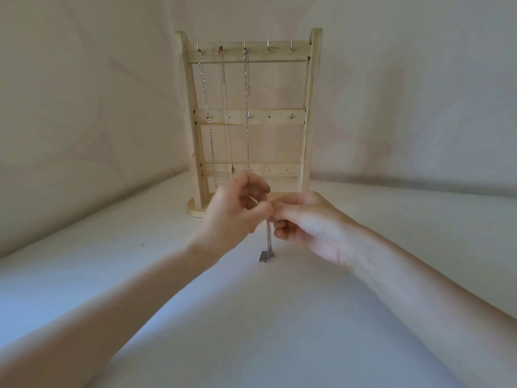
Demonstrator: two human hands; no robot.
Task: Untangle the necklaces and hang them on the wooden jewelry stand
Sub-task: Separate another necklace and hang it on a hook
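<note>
Head view, left hand (237,211) and right hand (305,222) both pinching necklace (268,236), fingers curled.

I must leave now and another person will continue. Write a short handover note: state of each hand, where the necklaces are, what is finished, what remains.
Left hand: pinches the top of the last necklace.
Right hand: also pinches that chain, fingertips meeting the left hand's.
The necklace hangs down between the hands; its pendant is at the white table.
Wooden jewelry stand: upright behind the hands.
Done: three necklaces hang from the three leftmost top hooks.
Left: free this chain if needed, then hang it on one of the two free top hooks. No other loose necklace is visible.
</note>
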